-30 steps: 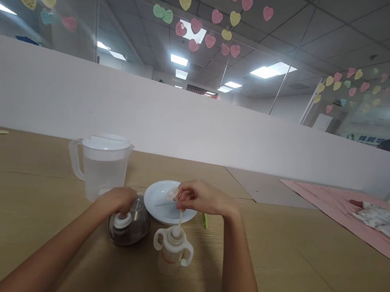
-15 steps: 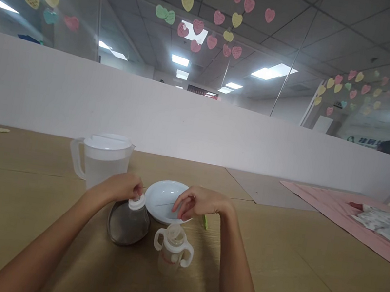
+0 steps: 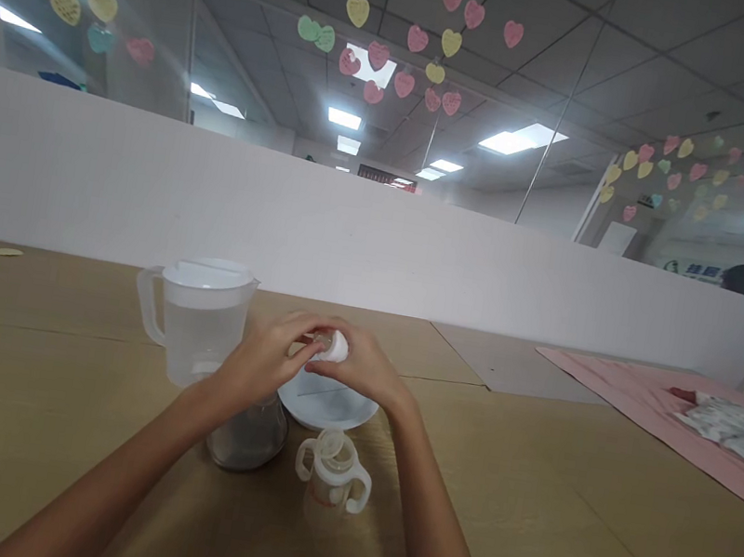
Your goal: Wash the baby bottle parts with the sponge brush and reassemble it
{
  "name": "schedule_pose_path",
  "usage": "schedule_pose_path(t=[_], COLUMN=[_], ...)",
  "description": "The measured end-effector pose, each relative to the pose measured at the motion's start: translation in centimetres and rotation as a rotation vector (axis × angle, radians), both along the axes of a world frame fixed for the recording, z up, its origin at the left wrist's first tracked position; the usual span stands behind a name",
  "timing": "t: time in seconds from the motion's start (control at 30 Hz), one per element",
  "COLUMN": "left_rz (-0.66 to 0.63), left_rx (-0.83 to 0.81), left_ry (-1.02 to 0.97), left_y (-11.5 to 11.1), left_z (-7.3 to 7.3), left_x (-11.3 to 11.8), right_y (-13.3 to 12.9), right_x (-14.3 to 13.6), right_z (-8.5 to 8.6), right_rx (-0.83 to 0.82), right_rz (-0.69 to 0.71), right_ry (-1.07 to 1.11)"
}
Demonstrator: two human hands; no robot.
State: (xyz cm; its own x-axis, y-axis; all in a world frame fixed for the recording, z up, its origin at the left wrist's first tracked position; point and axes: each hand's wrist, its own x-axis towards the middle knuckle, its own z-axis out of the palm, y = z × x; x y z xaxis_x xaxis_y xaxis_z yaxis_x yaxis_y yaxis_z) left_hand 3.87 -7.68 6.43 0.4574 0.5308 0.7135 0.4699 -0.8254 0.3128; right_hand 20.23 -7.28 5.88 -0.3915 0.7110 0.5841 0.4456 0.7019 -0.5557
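My left hand [image 3: 272, 348] and my right hand [image 3: 364, 367] meet above the white bowl [image 3: 336, 416], fingers closed around a baby bottle nipple with a white collar [image 3: 337, 346]. The clear nipple part points toward my left fingers and is partly hidden. A thin, straight stick or tube lies in the bowl. Below, the two-handled baby bottle [image 3: 332, 479] stands upright with its neck uncovered and a clear round piece at its top. Left of it sits a grey rounded dish [image 3: 248, 440], partly covered by my left wrist.
A lidded clear pitcher [image 3: 205, 318] holding water stands behind my left forearm. A pink cloth [image 3: 616, 383] with a patterned garment [image 3: 739, 431] lies at the right. A low white wall [image 3: 350, 237] borders the table's far side.
My left hand has lifted the nipple and collar up and right, away from the grey dish. My right hand has moved up from the bowl and now grips it too.
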Motion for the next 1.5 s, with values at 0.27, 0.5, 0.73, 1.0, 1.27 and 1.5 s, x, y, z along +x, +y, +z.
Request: schedule_pose_path(t=[0.27,0.5,0.73,1.0,1.27,1.5], left_rz=[0.227,0.234,0.164,0.042,-0.022,-0.057], left_rx=[0.261,0.293,0.161,-0.035,-0.095,-0.129], left_ry=[0.022,-0.084,-0.014,-0.01,-0.026,-0.052], left_y=[-0.6,-0.2,-1.1,-1.9,-2.3,-2.0], left_z=[-1.6,-2.0,-1.3,-0.9,-0.4,-0.5], left_x=[1.5,1.4,1.5,1.7,1.5,1.4], right_y=[0.2,0.3,0.1,-0.1,0.3,0.7], right_x=[-0.6,-0.5,1.4,3.2,3.7,4.0], right_z=[-0.2,-0.2,0.2,0.4,0.0,-0.6], right_rx=[0.045,-0.095,-0.19,-0.279,-0.371,-0.526], right_rz=[0.055,0.052,0.103,0.183,0.3,0.431], right_ry=[0.231,0.314,0.152,0.053,0.113,0.183])
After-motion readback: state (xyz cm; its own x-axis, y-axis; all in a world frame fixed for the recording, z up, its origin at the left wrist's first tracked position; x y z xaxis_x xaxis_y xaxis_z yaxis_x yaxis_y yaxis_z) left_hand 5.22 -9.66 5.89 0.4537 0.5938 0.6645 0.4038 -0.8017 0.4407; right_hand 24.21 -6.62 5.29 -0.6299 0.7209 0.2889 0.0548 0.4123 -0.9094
